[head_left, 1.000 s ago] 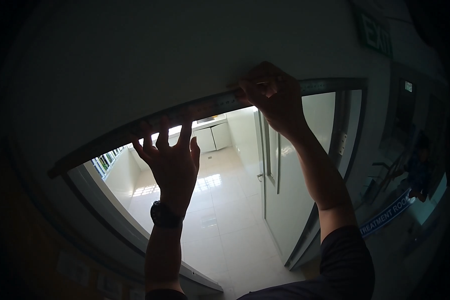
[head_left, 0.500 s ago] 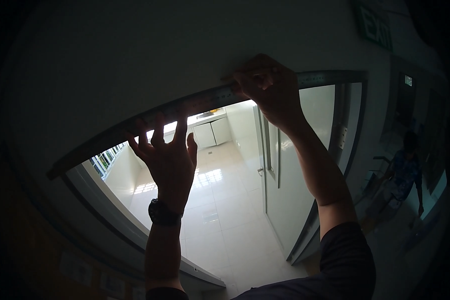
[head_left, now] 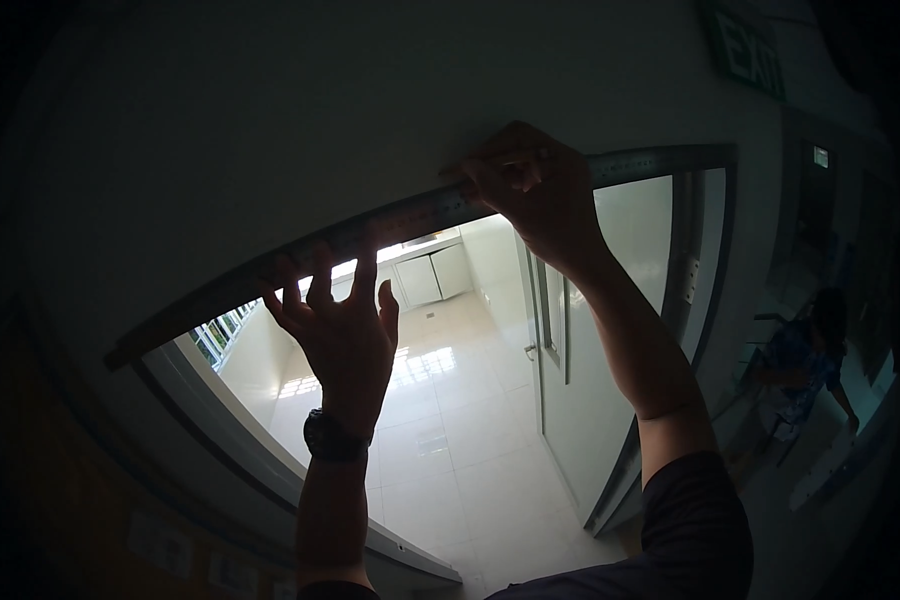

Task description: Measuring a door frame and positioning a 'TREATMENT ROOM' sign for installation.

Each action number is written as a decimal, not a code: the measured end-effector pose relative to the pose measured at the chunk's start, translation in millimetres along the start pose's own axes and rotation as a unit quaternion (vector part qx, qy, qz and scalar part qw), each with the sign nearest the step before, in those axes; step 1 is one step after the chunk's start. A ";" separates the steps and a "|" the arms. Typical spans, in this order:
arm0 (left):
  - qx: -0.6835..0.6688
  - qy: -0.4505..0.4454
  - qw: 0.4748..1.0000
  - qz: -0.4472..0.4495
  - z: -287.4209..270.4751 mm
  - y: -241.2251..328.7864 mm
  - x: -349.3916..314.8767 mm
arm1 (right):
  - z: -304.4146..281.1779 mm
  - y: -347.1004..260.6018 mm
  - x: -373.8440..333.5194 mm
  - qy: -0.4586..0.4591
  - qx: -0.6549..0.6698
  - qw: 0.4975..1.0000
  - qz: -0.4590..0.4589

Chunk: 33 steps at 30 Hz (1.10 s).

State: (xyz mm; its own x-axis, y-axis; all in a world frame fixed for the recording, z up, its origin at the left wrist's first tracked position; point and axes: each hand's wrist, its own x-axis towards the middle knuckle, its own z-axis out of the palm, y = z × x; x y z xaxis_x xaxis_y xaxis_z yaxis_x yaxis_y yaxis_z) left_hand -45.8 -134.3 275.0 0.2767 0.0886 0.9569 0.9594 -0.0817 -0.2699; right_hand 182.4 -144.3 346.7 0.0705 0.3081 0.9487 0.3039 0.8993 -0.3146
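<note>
A long, dark, flat strip with ruler-like marks (head_left: 410, 212) lies along the top of a door frame (head_left: 715, 260), its left end reaching past the corner. Against its lower part press the spread, stretched fingers of my left hand (head_left: 342, 335), palm facing the wall. My right hand (head_left: 550, 205) is closed around a thin pencil-like stick (head_left: 452, 171), whose tip points left at the wall just above the strip. The lower edge of this hand rests near the strip. Shadow hides the stick's exact kind. A dark watch (head_left: 332, 435) sits on my left wrist.
Below is an open doorway with a pale door (head_left: 600, 340) swung inward and a bright tiled floor (head_left: 460, 430). White cabinets (head_left: 433, 275) stand at the far end. On the right, another person (head_left: 810, 355) is in the dim passage, beneath a green sign (head_left: 745, 50).
The view has shifted slightly, so the doorway appears a little lower. My right hand and the stick stay almost in place on the strip. The other person has bent or moved a little.
</note>
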 end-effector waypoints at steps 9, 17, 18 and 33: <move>-0.003 0.007 1.000 -0.005 4.6 -2.5 -1.1 | 0.9 0.3 1.3 0.004 -0.019 1.000 -0.021; 0.003 0.002 1.000 -0.003 3.0 -2.6 -1.3 | -2.1 5.5 2.1 0.001 -0.010 1.000 -0.022; 0.004 -0.004 1.000 -0.004 1.9 -2.8 -0.8 | -3.8 5.8 1.7 -0.003 -0.022 0.999 -0.030; -0.035 0.042 0.998 0.021 -9.0 -24.0 3.8 | -97.4 26.6 -57.1 0.196 0.088 0.960 0.179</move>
State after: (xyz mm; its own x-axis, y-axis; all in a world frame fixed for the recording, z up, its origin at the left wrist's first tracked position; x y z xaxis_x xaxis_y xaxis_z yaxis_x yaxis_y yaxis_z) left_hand -68.2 -140.9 286.2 0.3086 -0.0007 0.9512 0.9400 -0.1525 -0.3051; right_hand 279.0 -168.3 287.2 0.5023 0.4982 0.7068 0.0300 0.8068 -0.5900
